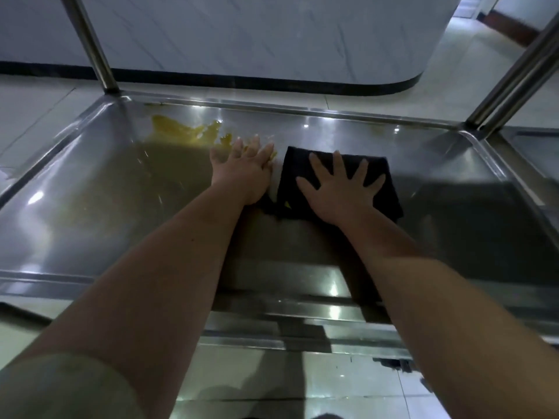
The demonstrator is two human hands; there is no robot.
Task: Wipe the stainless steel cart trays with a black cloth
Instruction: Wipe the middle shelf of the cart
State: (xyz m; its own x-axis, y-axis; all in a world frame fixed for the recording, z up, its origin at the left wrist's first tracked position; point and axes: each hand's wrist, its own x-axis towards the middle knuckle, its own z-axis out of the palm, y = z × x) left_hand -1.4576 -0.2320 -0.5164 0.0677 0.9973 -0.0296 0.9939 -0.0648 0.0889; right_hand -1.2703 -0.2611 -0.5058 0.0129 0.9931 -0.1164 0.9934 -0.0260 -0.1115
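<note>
A stainless steel cart tray [453, 164] fills the middle of the view. A folded black cloth [384, 189] lies flat near its centre. My right hand [338, 189] presses on the cloth with fingers spread wide. Just left of the cloth, my left hand [245, 167] rests flat on the bare steel with fingers straight. A yellow spill [181, 130] spreads over the tray's far left part, reaching my left fingertips. A yellowish film [127, 176] covers the steel nearer to me on the left.
Two steel cart posts rise from the far corners, one at the left [96, 52] and one at the right [514, 77]. A white counter with a black base [272, 40] stands beyond the cart. Tiled floor [348, 385] shows below the tray's near rim.
</note>
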